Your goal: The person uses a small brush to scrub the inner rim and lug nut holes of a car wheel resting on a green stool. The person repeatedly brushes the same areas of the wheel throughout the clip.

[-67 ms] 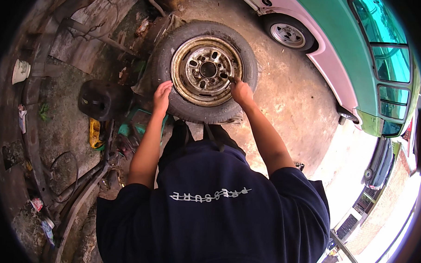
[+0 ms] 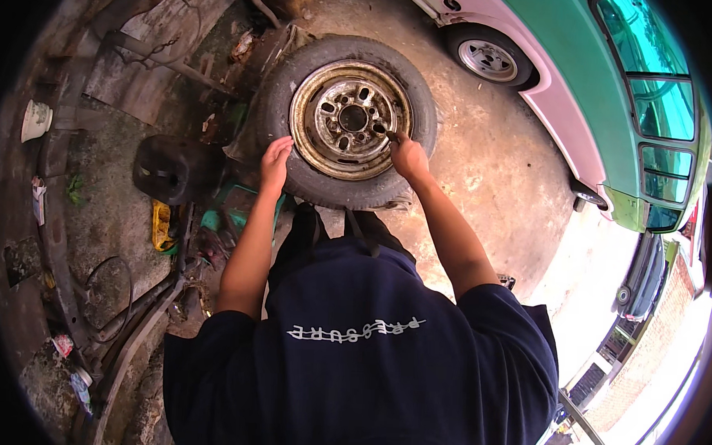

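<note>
Our wheel [image 2: 350, 120] flat on the concrete floor [image 2: 491, 172], ahead of our knees, our left hand [image 2: 276, 161] with fingers spread open on the tyre sidewall, our right hand [image 2: 408, 155] closed around a small dark tool at the rusty rim, green-and-pink van [image 2: 595, 97] parked just beyond

Landmark: wheel [image 2: 350, 120], lying flat on the concrete floor [image 2: 490, 188]. My left hand [image 2: 276, 161] rests on its left tread; my right hand [image 2: 408, 155] sits at its rusty rim, fingers closed on a small dark tool whose kind I cannot tell.

Right of wheel: bare floor, open as far as the green and pink van [image 2: 580, 97].

Left of wheel: crowded. Black block [image 2: 173, 169] near, yellow item [image 2: 161, 225] below it, hoses [image 2: 125, 324] further down-left.

Above wheel: scrap boards [image 2: 142, 66], little room.

Below wheel: my own body closes it.
</note>
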